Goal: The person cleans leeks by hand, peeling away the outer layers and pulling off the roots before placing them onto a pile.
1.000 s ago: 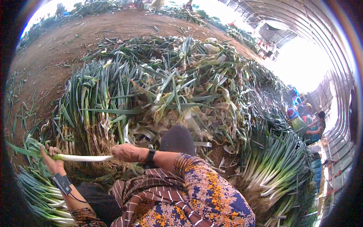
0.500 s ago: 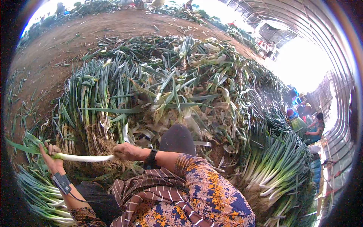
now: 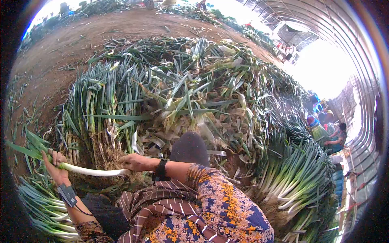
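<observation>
A long leek (image 3: pixel 95 171) with a clean white shaft lies nearly level across the front left. My left hand (image 3: pixel 56 165) is closed round its green upper part, with the leaves reaching out to the left. Beside the root end is my right hand (image 3: pixel 137 163), its fingers partly spread just above the white tip; no firm grip on the leek shows. Behind the hands stand unpeeled leeks (image 3: pixel 95 117) with brown roots. Peeled leeks (image 3: pixel 46 208) lie in a pile at the lower left.
A heap of stripped leaves (image 3: pixel 202 93) spreads across the middle. More white-stemmed leeks (image 3: pixel 291 182) are stacked at the right. Past them sits another person (image 3: pixel 337 137). Bare soil (image 3: pixel 109 26) extends behind the heap, and a curved frame roof (image 3: pixel 324 20) arches at the upper right.
My right hand has loosened from the root end, its fingers opening. The leek's white end has dipped slightly, while my left hand keeps its hold.
</observation>
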`<action>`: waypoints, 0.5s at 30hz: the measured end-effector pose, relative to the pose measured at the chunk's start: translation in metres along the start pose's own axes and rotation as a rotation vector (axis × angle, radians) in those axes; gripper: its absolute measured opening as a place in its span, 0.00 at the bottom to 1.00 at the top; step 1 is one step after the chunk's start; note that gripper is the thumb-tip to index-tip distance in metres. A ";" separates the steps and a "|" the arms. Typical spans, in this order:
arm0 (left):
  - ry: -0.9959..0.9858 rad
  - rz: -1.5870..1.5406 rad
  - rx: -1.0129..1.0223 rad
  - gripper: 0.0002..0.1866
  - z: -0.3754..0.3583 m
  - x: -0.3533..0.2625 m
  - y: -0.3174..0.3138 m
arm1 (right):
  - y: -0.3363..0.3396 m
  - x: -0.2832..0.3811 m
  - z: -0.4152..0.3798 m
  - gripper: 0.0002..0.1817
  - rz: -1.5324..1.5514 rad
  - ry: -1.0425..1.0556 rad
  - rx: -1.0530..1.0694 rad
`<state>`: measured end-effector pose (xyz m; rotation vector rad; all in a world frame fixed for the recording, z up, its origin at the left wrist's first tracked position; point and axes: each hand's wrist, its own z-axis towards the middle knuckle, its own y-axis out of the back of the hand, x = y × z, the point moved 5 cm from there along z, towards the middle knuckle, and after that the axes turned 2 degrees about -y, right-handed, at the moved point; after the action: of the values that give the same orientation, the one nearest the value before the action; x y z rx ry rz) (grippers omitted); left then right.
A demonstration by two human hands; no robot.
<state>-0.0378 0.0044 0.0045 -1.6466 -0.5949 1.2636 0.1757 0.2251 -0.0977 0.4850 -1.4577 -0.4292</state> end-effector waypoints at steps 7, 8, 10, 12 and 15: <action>0.012 0.002 -0.042 0.15 0.006 -0.004 0.009 | 0.018 0.027 -0.013 0.11 0.175 0.121 0.124; 0.013 0.006 -0.055 0.15 0.003 -0.003 0.004 | 0.017 0.026 -0.013 0.10 0.155 0.153 0.137; 0.010 0.014 -0.039 0.15 0.004 -0.003 0.005 | 0.015 0.026 -0.014 0.09 0.115 0.218 0.162; 0.006 0.024 -0.032 0.15 0.005 -0.003 0.006 | 0.014 0.027 -0.015 0.06 0.081 0.201 0.179; 0.015 0.025 -0.021 0.16 0.006 -0.004 0.010 | 0.012 0.031 -0.016 0.04 0.042 0.212 0.185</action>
<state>-0.0465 -0.0006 -0.0030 -1.6843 -0.5818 1.2662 0.1932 0.2188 -0.0659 0.6272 -1.3050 -0.2036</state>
